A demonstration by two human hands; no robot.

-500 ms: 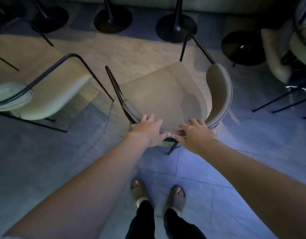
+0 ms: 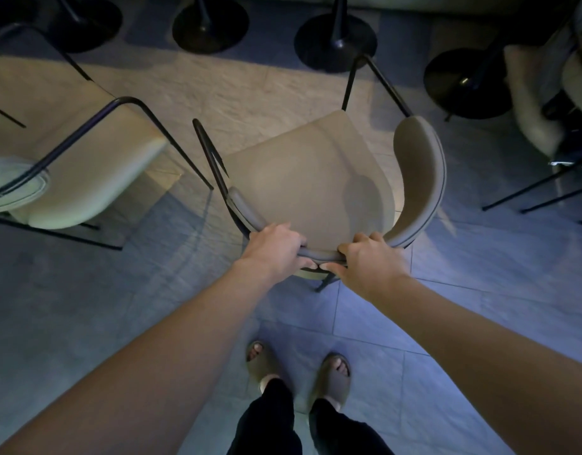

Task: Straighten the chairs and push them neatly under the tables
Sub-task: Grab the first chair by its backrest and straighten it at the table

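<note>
A beige padded chair [image 2: 302,178] with a thin black metal frame stands right in front of me, its curved backrest toward me. My left hand [image 2: 276,247] is closed over the left part of the backrest's top edge. My right hand [image 2: 368,261] is closed over it just to the right, the thumbs almost touching. The chair's seat faces the black round table bases at the top. The tabletops themselves are out of view.
A second beige chair [image 2: 86,178] stands to the left, angled. Round black table bases [image 2: 335,41] [image 2: 211,27] [image 2: 467,83] line the far side. Another chair [image 2: 539,103] sits at the right edge. My sandalled feet [image 2: 299,366] stand on grey tiles.
Both hands went from resting with fingers spread on the backrest to being curled tight around its top edge. The chair sits slightly nearer and turned a little.
</note>
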